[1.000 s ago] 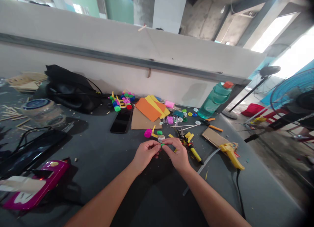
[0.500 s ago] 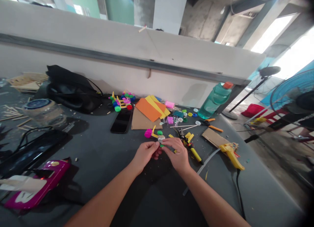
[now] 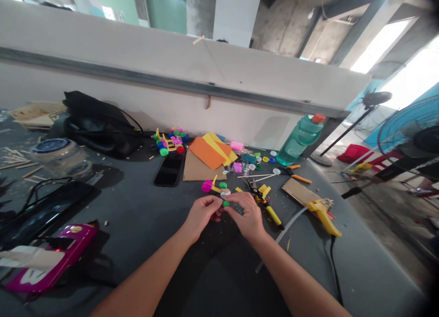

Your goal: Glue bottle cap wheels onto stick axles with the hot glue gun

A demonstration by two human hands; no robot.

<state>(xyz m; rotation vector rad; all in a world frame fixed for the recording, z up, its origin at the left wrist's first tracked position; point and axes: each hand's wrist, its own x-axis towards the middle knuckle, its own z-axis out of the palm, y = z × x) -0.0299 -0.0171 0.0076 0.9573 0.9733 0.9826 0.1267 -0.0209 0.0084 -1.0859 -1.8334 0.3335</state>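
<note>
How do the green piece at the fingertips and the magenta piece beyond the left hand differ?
The green piece looks smaller than the magenta piece. The green piece is held by the right hand; the magenta piece rests on the table, untouched. Shared: both brightly coloured.

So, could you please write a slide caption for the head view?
Left hand and right hand meet at a small green piece above a cluttered table.

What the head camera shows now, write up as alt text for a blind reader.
A person's bare left hand and right hand are close together above a dark grey table, a small green piece between them. Around them: a flat orange sheet overlapping brown cardboard, a rectangular black phone and a yellow plastic glue gun.
</note>
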